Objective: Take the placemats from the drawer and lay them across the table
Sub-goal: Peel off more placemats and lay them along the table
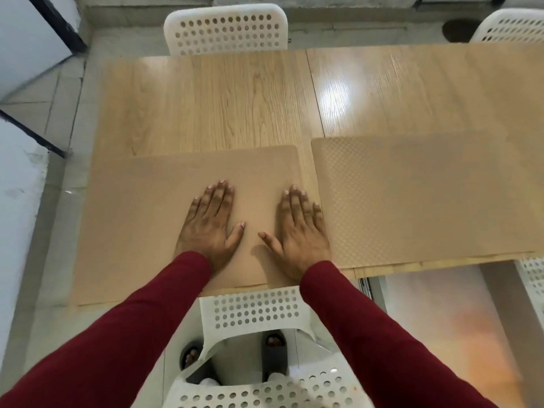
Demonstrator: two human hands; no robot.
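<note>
Two tan placemats lie side by side along the near edge of the light wooden table (223, 98). The left placemat (141, 216) lies flat in front of me. My left hand (210, 225) and my right hand (300, 231) both press flat on its right half, fingers straight, thumbs pointing toward each other. The right placemat (426, 195) shows a fine checkered weave and lies untouched just right of my right hand. Dark red sleeves cover both forearms.
A white perforated chair (226, 28) stands at the far side, another (512, 25) at the far right. A white chair (256, 307) sits pushed in below me, and one more (532, 284) at the right. Grey tiled floor surrounds the table's left end.
</note>
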